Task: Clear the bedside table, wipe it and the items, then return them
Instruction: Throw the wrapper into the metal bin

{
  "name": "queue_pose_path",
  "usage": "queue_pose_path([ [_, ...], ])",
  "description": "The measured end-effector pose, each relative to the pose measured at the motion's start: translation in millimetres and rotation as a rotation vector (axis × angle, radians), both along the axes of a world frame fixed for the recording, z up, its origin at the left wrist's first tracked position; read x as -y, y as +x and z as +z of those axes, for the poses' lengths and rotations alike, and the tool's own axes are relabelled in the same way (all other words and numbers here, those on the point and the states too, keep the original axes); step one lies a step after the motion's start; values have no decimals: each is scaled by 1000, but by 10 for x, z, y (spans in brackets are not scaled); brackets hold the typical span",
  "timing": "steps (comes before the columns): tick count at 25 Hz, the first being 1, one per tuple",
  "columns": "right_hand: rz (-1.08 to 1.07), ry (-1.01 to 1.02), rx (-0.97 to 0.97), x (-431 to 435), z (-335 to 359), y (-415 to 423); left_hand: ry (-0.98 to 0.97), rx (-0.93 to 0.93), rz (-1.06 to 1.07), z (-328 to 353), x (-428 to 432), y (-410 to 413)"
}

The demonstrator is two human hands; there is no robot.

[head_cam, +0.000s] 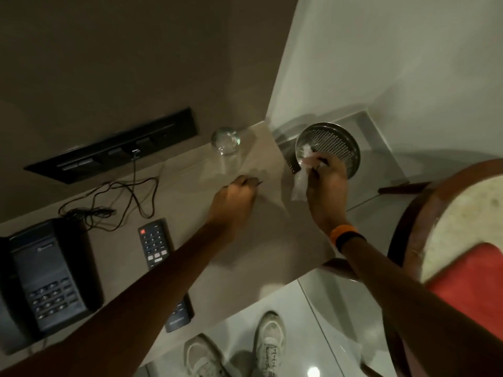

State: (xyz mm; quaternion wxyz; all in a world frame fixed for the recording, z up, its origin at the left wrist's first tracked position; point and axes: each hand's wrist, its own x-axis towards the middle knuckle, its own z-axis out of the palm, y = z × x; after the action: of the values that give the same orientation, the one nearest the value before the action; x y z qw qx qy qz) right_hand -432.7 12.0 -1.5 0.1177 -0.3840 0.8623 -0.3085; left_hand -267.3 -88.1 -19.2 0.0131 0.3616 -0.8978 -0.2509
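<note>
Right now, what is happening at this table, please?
A person stands at the table. The right hand holds a white wipe over the metal bin beside it. The left hand rests curled on the table. A glass, remote, phone and cable are on it.

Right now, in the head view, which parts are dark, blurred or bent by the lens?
In the head view the light is dim and warm, darkest by the telephone; the white tissue in the right hand is blurred; a glare spot shines on the floor tiles; the wide lens bows the chair rim.
</note>
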Motion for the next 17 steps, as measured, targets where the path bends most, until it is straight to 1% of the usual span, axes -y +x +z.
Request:
queue_pose_path([
  [1,-84,-7,-18,44,11,-235,7,1,12,32,-2,-216],
  [3,-177,42,-12,94,34,-637,48,6,33,62,-7,-681],
  [4,-211,76,37,87,24,-741,84,0,42,58,-8,-898],
  [7,-201,83,96,92,-114,-1157,201,-8,43,-34,15,-1509],
  [10,-196,87,120,183,-258,-1470,229,67,-13,-231,88,-2008],
  [12,-160,75,122,220,-354,-1564,233,86,-46,-358,107,-2208],
  [15,-148,85,180,209,-463,-1665,257,60,22,-477,64,-2271],
  [17,-136,103,179,159,-489,-1682,255,27,39,-495,-10,-2204],
])
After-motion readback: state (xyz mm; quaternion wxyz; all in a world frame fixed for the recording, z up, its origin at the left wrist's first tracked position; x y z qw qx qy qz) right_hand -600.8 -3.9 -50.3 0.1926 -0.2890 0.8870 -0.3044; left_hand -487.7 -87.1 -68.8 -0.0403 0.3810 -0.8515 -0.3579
